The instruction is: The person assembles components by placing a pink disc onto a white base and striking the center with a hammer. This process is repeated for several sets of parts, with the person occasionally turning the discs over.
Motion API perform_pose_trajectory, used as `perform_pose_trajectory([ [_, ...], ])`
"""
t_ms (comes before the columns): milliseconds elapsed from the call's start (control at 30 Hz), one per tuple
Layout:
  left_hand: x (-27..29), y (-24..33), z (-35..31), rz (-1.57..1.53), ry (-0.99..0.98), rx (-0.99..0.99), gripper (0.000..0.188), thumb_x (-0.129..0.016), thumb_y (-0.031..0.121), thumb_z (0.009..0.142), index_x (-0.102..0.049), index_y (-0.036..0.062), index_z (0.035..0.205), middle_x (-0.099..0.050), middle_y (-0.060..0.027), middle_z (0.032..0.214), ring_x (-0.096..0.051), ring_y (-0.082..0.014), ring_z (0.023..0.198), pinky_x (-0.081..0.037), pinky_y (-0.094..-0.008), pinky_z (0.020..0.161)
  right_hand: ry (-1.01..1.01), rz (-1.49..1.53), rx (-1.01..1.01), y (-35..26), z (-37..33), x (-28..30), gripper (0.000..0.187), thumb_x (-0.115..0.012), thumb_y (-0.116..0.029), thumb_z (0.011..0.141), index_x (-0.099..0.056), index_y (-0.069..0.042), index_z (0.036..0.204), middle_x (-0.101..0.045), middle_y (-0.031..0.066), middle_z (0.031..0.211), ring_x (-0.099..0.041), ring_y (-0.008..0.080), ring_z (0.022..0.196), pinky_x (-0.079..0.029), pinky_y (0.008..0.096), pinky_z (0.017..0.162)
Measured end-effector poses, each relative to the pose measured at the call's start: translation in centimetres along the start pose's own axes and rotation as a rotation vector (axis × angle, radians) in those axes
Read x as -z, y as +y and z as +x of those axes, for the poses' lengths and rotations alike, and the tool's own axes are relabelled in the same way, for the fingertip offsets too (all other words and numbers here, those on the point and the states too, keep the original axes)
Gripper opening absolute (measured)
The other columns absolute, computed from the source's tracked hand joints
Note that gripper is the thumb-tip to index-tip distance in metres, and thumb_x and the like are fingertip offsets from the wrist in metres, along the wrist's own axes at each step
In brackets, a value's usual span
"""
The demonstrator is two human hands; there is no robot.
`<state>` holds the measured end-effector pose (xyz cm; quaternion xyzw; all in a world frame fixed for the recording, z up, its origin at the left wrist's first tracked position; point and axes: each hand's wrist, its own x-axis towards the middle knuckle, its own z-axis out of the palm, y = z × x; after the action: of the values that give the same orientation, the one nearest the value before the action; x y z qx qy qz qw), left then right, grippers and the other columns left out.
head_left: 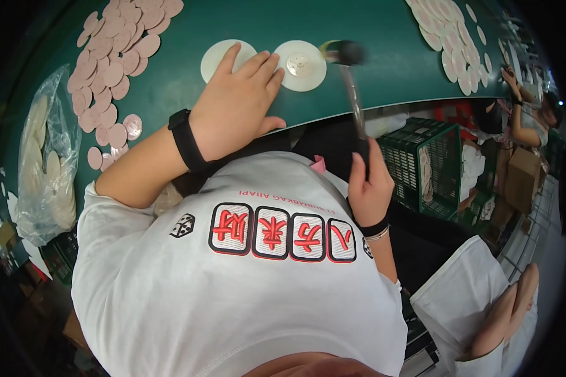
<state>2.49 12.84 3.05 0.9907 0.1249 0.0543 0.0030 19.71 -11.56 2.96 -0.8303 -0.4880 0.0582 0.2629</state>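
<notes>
My left hand (pixel 239 113) lies spread, its fingers reaching over a pale round disc (pixel 214 60) on the green table. Beside those fingertips rests a second whitish disc (pixel 311 72), which has a smaller round piece with a raised centre (pixel 297 65) on it. In my right hand (pixel 370 188), fingers wrapped round the dark grip, is a mallet (pixel 352 94). Its head is black at one end and yellowish at the other, slightly blurred, just right of the second disc. Whether the mallet touches the table, I cannot tell.
Many pinkish discs (pixel 112 74) are heaped at the left, more discs (pixel 449 41) at the right. A clear plastic bag (pixel 47 163) of pale pieces lies far left. Below the table's edge stands a green crate (pixel 415 160). Another person's hand (pixel 510 78) is far right; someone's forearms (pixel 503 314) rest lower right.
</notes>
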Motion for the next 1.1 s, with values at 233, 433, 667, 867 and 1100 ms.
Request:
perform_pose_trajectory([
  [233,0.0,-0.3,-0.1,0.006,0.000,-0.002,0.075,-0.071,0.053,0.092,-0.060,-0.0007,0.143,-0.057,-0.0156,0.149,-0.049,-0.0280,0.143,-0.029,-0.0548,0.125,-0.039,0.026,-0.042,-0.6,-0.6,0.6,0.036,-0.069,-0.011,0.100,-0.066,-0.003,0.134,-0.073,0.0191,0.091,-0.072,0.0350,0.073,-0.056,0.0408,0.063],
  [433,-0.2,0.0,-0.1,-0.008,0.004,-0.004,0.072,-0.072,0.051,0.092,-0.061,0.0002,0.141,-0.057,-0.0156,0.148,-0.050,-0.0282,0.142,-0.029,-0.0548,0.124,0.018,0.077,0.046,-0.3,-2.0,0.7,0.035,-0.067,-0.008,0.101,-0.064,0.002,0.135,-0.073,0.0210,0.090,-0.072,0.0319,0.070,-0.055,0.0352,0.064],
  [667,2.1,0.8,0.5,-0.126,-0.200,0.069,0.072,-0.076,0.049,0.089,-0.060,0.0013,0.140,-0.056,-0.0162,0.149,-0.049,-0.0300,0.142,-0.032,-0.0553,0.122,-0.064,0.325,-0.088,-0.5,-0.5,1.5,0.028,-0.068,-0.007,0.101,-0.067,0.004,0.127,-0.068,0.0072,0.081,-0.060,0.0135,0.066,-0.048,0.0279,0.060],
  [867,-0.1,1.4,0.1,-0.140,0.145,-0.038,0.070,-0.080,0.044,0.085,-0.058,0.0029,0.137,-0.058,-0.0130,0.140,-0.053,-0.0297,0.134,-0.034,-0.0542,0.120,-0.099,0.556,-0.195,0.1,1.5,0.3,0.015,-0.070,-0.008,0.101,-0.069,0.002,0.111,-0.058,-0.0046,0.077,-0.046,0.0025,0.069,-0.038,0.0218,0.060],
  [1100,1.3,2.3,0.1,-0.135,-0.138,-0.086,0.057,-0.081,0.032,0.085,-0.060,0.0033,0.129,-0.058,-0.0103,0.139,-0.054,-0.0291,0.131,-0.041,-0.0491,0.113,-0.099,0.598,-0.220,0.7,2.5,-1.0,0.012,-0.073,-0.010,0.100,-0.068,0.000,0.106,-0.059,-0.0052,0.077,-0.045,0.0019,0.064,-0.036,0.0213,0.056],
])
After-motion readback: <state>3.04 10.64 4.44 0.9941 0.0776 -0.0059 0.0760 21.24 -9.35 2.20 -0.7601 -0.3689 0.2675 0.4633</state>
